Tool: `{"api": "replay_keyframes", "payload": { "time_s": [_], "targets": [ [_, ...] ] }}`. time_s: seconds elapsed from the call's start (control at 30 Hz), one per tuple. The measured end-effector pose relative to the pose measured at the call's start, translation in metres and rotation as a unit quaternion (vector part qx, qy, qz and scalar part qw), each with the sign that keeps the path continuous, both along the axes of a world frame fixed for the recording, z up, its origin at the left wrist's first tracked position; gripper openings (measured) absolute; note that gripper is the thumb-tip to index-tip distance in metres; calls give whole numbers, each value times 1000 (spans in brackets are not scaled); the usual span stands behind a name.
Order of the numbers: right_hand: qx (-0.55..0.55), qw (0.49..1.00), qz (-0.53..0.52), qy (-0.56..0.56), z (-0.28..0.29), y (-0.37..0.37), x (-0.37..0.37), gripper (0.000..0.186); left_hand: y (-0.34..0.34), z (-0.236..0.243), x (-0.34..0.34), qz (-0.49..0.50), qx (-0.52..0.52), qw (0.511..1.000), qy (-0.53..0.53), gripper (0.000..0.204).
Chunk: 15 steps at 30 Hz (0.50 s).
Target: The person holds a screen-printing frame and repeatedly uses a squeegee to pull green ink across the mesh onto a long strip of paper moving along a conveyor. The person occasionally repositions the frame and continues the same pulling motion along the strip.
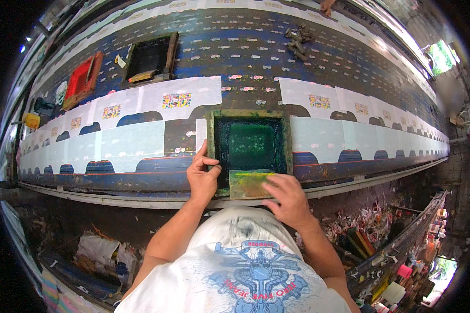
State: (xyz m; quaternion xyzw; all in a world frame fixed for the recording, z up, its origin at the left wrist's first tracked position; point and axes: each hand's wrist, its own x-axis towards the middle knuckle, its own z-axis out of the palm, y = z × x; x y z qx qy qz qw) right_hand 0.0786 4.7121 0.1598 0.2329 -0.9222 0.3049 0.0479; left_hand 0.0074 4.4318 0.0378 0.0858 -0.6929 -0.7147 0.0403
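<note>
In front of me a wooden screen printing frame (210,136) with dark green ink on its mesh lies on the long table. My left hand (202,177) grips its left rail near the lower corner, fingers curled and thumb at the inner edge. A flat squeegee (247,185), stained yellow and green, rests across the frame's near end. At the squeegee's right end is my right hand (287,199), its fingers spread and slightly blurred; whether they touch it is unclear. Pale fabric pieces (318,133) lie in rows on both sides of the frame.
Farther left lie a black-inked frame (150,57) and a red-inked frame (83,78). A pile of grey objects (298,41) sits at the back. Another person's hand (326,7) shows at the far edge. Scraps and a cluttered shelf (402,250) stand behind me at right.
</note>
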Motion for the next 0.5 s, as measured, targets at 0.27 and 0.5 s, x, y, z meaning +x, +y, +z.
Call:
{"api": "replay_keyframes", "payload": {
  "time_s": [0.27,0.5],
  "targets": [
    [59,993,89,56,2,-20,-27,36,3,-9,-2,4,26,999,35,23],
    [58,990,130,16,-4,-19,-19,42,6,-12,-2,16,-31,998,52,22]
  ]
}}
